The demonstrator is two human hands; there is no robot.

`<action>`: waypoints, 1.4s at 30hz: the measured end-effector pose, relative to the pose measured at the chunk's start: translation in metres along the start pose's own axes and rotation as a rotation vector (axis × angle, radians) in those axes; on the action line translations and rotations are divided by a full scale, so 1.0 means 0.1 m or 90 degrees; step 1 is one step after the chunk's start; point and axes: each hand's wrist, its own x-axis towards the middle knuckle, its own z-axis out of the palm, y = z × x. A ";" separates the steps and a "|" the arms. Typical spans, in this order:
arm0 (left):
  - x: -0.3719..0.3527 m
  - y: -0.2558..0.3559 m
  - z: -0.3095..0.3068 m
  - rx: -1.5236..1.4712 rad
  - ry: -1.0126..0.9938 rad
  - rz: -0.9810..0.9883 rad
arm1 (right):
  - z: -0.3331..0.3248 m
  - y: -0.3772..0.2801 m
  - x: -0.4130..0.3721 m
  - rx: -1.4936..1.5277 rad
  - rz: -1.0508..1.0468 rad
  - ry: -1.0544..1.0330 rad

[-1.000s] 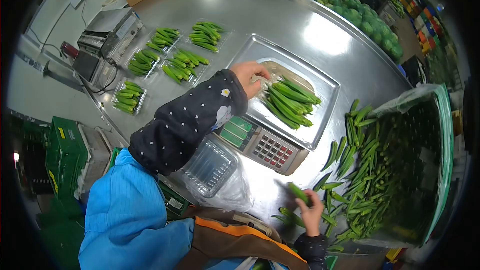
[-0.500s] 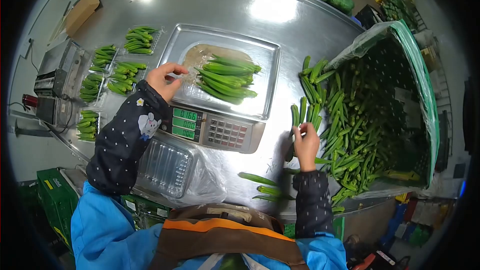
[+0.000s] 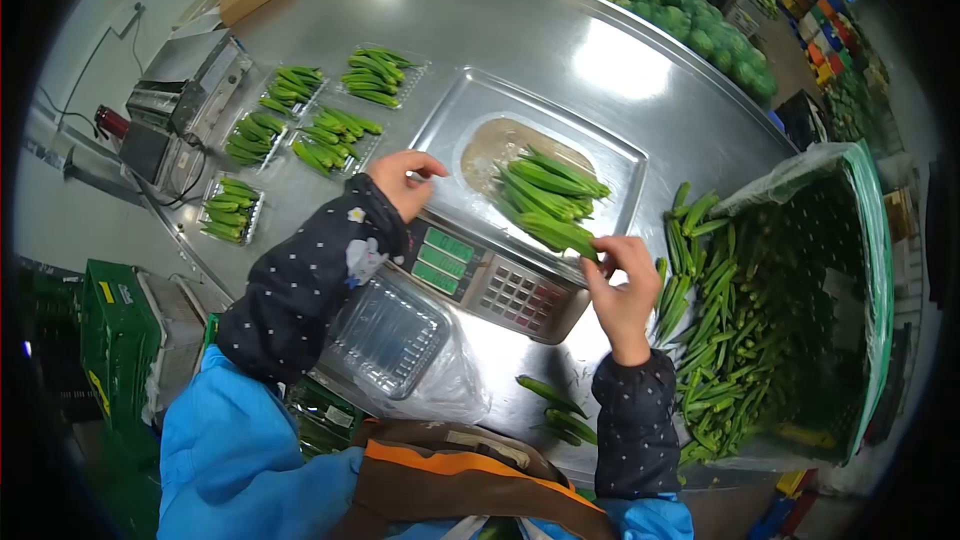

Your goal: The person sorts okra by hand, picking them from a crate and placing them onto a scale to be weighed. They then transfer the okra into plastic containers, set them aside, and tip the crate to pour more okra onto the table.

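Observation:
On the metal pan of a digital scale lies a bunch of green okra, with clear plastic showing at its left side. My right hand pinches the tip of an okra pod at the bunch's near edge. By the pan's left edge, my left hand has its fingers curved and apart, with nothing seen between them. Below the pan is the scale's keypad, beside a lit green display. Loose okra spills from a lined green crate at the right.
Several clear packs of okra stand at the left, near a wrapping machine. Empty clear trays sit on plastic near my body. A few loose pods lie on the steel table. Bagged green produce is beyond it.
My right hand has moved from the loose okra at the crate to the bunch on the scale, bringing okra. My left hand stays by the pan. The view has shifted and turned.

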 end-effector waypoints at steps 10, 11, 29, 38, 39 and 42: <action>0.05 0.05 -0.03 0.030 -0.038 -0.039 | 0.04 0.17 -0.09 0.013 0.152 -0.016; 0.08 0.06 -0.01 0.030 -0.036 -0.041 | -0.02 0.29 -0.11 0.020 0.218 -0.004; 0.34 0.00 0.56 0.096 -0.128 -0.148 | 0.19 0.12 0.06 -0.226 0.338 -0.130; 0.28 -0.17 0.58 -0.035 -0.155 -0.136 | 0.14 0.69 -0.09 0.123 0.361 -0.177; 0.24 -0.11 0.46 -0.070 -0.182 -0.192 | 0.15 0.48 -0.07 0.095 0.368 -0.178; -0.01 -0.25 0.03 -0.260 -0.146 -0.221 | 0.36 0.14 -0.07 0.112 0.335 -0.149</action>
